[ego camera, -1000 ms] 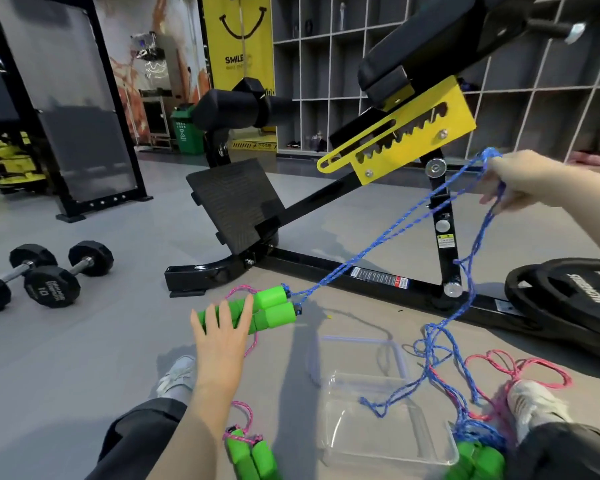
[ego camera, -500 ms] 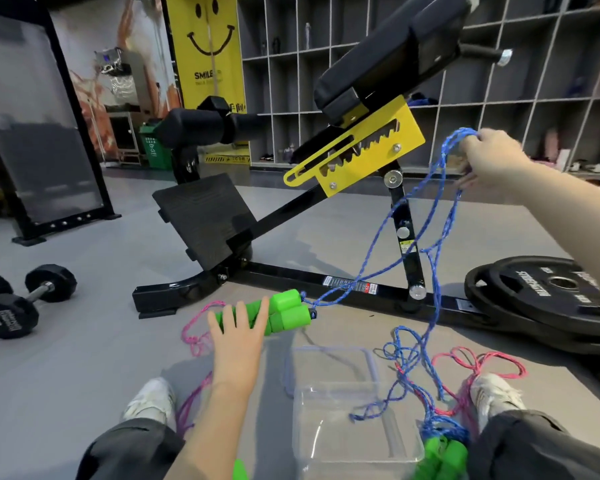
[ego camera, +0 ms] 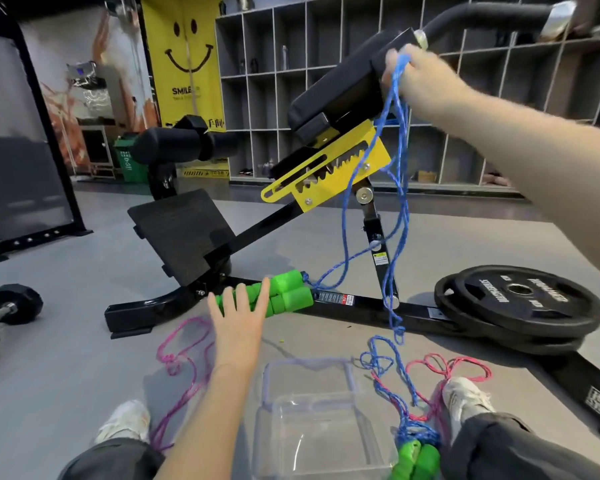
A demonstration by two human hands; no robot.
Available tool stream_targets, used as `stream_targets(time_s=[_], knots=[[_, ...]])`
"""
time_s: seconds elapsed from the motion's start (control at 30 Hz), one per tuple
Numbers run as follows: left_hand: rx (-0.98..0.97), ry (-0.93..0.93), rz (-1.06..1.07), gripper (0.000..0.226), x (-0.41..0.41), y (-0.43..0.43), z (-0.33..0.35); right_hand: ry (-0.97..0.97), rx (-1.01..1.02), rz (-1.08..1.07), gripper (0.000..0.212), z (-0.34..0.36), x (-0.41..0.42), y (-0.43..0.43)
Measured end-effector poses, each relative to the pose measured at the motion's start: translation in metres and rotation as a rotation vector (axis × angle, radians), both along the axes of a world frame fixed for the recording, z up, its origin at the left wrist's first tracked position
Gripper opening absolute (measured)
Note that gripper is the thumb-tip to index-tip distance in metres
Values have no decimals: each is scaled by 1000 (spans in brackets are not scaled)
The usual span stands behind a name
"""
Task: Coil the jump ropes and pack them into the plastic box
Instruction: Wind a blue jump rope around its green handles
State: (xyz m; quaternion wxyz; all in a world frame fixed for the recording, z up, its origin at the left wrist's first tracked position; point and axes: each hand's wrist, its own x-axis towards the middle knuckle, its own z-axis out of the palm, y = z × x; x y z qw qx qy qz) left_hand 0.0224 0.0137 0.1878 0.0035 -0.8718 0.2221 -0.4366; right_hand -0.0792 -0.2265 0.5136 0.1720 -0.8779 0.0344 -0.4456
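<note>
**Blue rope drawn up for coiling; box not yet loaded**

At far left a loose pink rope [ego camera: 184, 344] lies in slack loops on the grey floor, running back toward the person's left shoe.

The left hand [ego camera: 238, 323] lies flat, fingers straight and spread, pressing on a pair of green handles [ego camera: 284, 294] that lie on the floor against the black bench frame [ego camera: 361, 301].

The plastic box [ego camera: 278, 410] stands between the legs. It is clear-walled and holds no rope.

From the pinned handles the blue rope [ego camera: 395, 188] climbs in several hanging strands to the right hand [ego camera: 413, 74]. That hand is raised high before the bench pad and has its fingers closed round the bunched strands.

Lower right, more blue cord is snarled with a second pink rope [ego camera: 465, 367] by the right shoe. Another pair of green handles [ego camera: 418, 459] lies beside the box. Weight plates [ego camera: 523, 299] lie beyond.

Assessment: the cord is thin, braided, light and wholly limp. It will not hold a loop unaided and snags readily. The handles look like soft, grippy foam and are the firm parts to hold. Best to anchor at the handles and gather the loops in the other hand. The tangle at the shoe is likely to drag.
</note>
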Motion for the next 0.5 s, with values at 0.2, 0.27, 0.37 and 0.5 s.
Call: stream_targets(time_s=[0.2, 0.27, 0.37, 0.5], knots=[[82, -21, -8, 106, 5, 27, -23, 480, 129, -264, 26, -166, 13, -73], [126, -6, 15, 114, 11, 37, -27, 834, 86, -364, 30, -219, 8, -86], [174, 16, 28, 123, 20, 46, -27, 1222, -32, -320, 55, -263, 8, -72], [168, -22, -42, 106, 19, 36, -26, 1081, 245, 80, 83, -290, 28, -20]])
